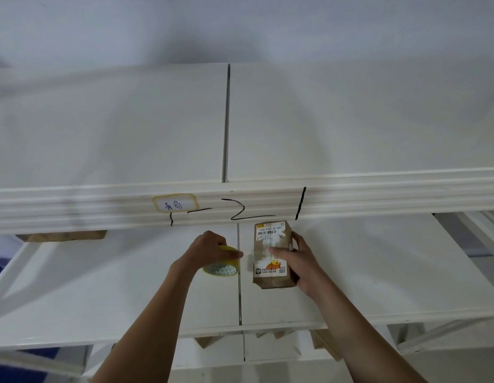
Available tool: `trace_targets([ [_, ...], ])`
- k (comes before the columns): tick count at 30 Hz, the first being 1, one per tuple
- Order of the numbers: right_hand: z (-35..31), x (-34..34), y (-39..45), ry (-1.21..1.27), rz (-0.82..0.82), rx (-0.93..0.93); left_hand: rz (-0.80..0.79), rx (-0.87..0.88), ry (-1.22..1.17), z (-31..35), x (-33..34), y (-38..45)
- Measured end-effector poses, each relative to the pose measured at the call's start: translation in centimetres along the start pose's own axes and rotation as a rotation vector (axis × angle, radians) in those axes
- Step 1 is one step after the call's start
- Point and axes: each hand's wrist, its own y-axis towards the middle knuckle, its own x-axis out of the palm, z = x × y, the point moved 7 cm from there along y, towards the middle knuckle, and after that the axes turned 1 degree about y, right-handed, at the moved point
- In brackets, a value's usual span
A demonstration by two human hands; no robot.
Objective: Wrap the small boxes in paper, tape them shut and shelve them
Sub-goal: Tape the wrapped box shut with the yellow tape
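Taping under way on the white shelf (378,272): the right hand (298,261) grips a brown-paper-wrapped box (270,280) lying there, the left hand (210,248) curls around a yellow tape roll (222,268) stretching clear tape across, with cutting and shelving seemingly left.

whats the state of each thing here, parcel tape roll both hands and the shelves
parcel: paper-wrapped, labelled, lying on the middle shelf, tape strip being run across it
tape roll: partly unrolled, strip stretched to the parcel
left hand: grips the tape roll
right hand: holds the parcel, thumb pressing the tape
middle shelf: holds the parcel
upper shelf: bare where visible
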Motion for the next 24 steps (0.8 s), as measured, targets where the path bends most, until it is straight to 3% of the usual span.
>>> trace_targets([
  [8,0.0,1.1,-1.0,0.164,-0.164,-0.011,-0.063,-0.004,-0.149,0.4,1.1,-0.5],
  [16,0.6,1.1,-1.0,0.251,-0.158,0.078,-0.084,0.009,-0.321,2.4,1.6,-0.6],
  [21,1.1,1.2,-1.2,0.285,-0.188,0.116,-0.017,0.032,-0.232,2.8,0.7,-0.3],
  [24,1.6,0.4,-0.3,0.110,-0.124,0.093,0.047,0.034,-0.087,3.0,0.6,-0.2],
])
